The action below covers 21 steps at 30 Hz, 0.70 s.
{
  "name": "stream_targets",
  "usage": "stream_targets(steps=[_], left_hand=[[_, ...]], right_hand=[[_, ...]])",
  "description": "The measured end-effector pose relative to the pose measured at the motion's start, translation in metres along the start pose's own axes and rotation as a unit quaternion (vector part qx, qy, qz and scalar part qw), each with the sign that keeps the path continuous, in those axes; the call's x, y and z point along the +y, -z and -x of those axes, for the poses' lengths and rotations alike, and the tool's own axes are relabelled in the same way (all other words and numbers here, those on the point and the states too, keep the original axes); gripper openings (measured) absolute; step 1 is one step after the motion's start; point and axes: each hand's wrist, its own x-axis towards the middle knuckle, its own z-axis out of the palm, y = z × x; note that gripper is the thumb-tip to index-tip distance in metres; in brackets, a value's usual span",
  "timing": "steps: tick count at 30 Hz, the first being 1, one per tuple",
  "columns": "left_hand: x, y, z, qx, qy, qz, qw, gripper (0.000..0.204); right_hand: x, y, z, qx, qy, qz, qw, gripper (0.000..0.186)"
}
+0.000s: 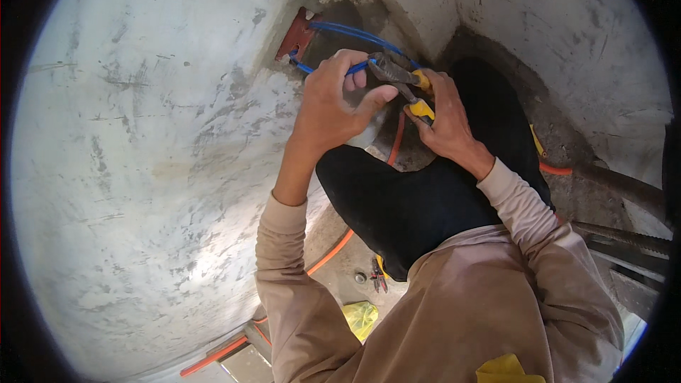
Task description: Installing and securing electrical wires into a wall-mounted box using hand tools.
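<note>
A dark red junction box point(296, 34) is set into the plastered wall, and blue wires point(355, 31) come out of it. My left hand point(330, 110) pinches a lower blue wire point(305, 68) between its fingers; its thumb stretches out below the pliers' jaws. Pliers with yellow-and-dark handles point(421, 108) are in my right hand point(450, 122), their handles spread apart. The jaws meet the end of the lower wire just right of my left fingertips. Whether they bite on the wire is too small to tell.
An orange conduit point(331, 250) runs along the floor past my legs. Near my knee lie a red-and-black hand tool point(379, 278), a small round object point(360, 277) and a yellow plastic bag point(360, 318). Ribbed steel bars point(624, 238) jut in at the right.
</note>
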Motion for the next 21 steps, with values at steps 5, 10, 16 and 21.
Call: stream_targets(steps=[5,10,16,21], left_hand=[[0.008,-0.006,-0.001,0.017,0.031,-0.052,0.998,0.038],[0.010,-0.010,0.000,0.016,0.042,-0.081,0.996,0.037],[-0.009,-0.032,0.001,-0.024,0.080,-0.215,0.973,0.047],[-0.028,-0.034,0.008,-0.074,0.110,-0.315,0.940,0.049]], right_hand=[[0.001,-0.017,0.004,0.011,-0.011,-0.035,0.999,0.061],[0.005,-0.031,0.008,-0.036,-0.055,-0.160,0.985,0.041],[0.027,-0.081,0.020,-0.026,-0.116,-0.204,0.972,0.027],[0.033,-0.118,0.030,-0.064,-0.229,-0.190,0.953,0.036]])
